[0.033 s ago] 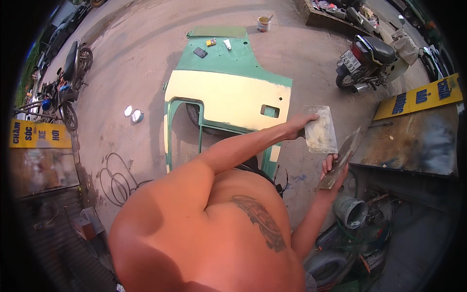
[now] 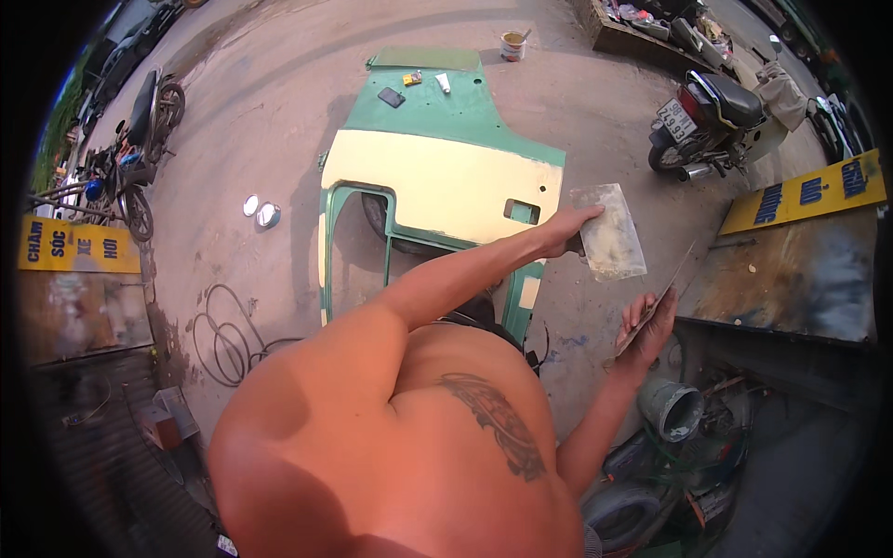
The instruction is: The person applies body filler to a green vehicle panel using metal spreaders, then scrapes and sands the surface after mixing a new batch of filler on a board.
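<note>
My left arm reaches across to the right, and my left hand [image 2: 569, 229] is closed on the near edge of a rectangular whitish spreader plate [image 2: 612, 237] smeared with cream filler. Just right of and below it, my right hand [image 2: 646, 324] grips a thin flat metal filler spreader [image 2: 662, 302], seen nearly edge-on. A gap separates the two tools. Beyond my left arm lies a green vehicle body panel [image 2: 510, 138] with a wide cream-coloured band [image 2: 437, 177] and cut-out openings. On its far green part rest a phone [image 2: 392, 97], a small yellow box [image 2: 412, 78] and a white tube [image 2: 443, 84].
An open filler tin [image 2: 513, 46] stands behind the panel. Left of the panel are a small tin [image 2: 268, 216] and a coiled hose [image 2: 223, 344]. Motorbikes stand at left [image 2: 139, 139] and right [image 2: 716, 116]. A signboard table [image 2: 791, 279] and a bucket [image 2: 672, 409] flank my right side.
The spreader in my right hand has turned from showing its broad face to nearly edge-on. My left hand and its plate have shifted slightly up and left and tilted.
</note>
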A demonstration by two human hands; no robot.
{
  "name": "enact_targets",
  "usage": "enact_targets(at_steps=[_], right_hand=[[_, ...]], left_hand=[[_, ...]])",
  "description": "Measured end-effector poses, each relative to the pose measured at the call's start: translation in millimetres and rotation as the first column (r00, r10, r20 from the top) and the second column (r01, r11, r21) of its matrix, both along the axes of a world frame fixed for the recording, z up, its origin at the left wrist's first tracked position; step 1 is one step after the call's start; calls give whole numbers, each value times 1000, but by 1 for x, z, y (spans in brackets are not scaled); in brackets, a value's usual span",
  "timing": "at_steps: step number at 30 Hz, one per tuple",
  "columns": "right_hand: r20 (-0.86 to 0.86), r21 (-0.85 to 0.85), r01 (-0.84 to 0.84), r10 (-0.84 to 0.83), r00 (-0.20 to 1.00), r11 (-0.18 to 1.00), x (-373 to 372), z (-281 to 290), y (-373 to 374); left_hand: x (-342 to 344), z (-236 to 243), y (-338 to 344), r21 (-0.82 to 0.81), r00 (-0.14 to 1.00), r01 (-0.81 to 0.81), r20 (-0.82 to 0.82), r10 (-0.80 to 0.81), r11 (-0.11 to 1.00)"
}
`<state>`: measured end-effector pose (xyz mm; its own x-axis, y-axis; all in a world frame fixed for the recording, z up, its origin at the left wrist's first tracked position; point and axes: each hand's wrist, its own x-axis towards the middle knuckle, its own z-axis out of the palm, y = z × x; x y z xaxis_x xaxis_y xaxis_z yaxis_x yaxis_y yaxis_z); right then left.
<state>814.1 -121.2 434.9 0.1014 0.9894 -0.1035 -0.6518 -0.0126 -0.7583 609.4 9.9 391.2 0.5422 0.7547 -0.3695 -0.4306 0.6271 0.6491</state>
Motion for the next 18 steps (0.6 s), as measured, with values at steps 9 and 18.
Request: enact_targets(at_steps=[9, 18], right_hand=[[264, -256, 501, -438, 859, 827, -58, -3, -29], [371, 94, 634, -618, 693, 768, -15, 38, -17]], left_hand=[[15, 67, -73, 692, 818, 288, -538, 206, 662], [-19, 114, -74, 268, 468, 868, -724, -506, 419]])
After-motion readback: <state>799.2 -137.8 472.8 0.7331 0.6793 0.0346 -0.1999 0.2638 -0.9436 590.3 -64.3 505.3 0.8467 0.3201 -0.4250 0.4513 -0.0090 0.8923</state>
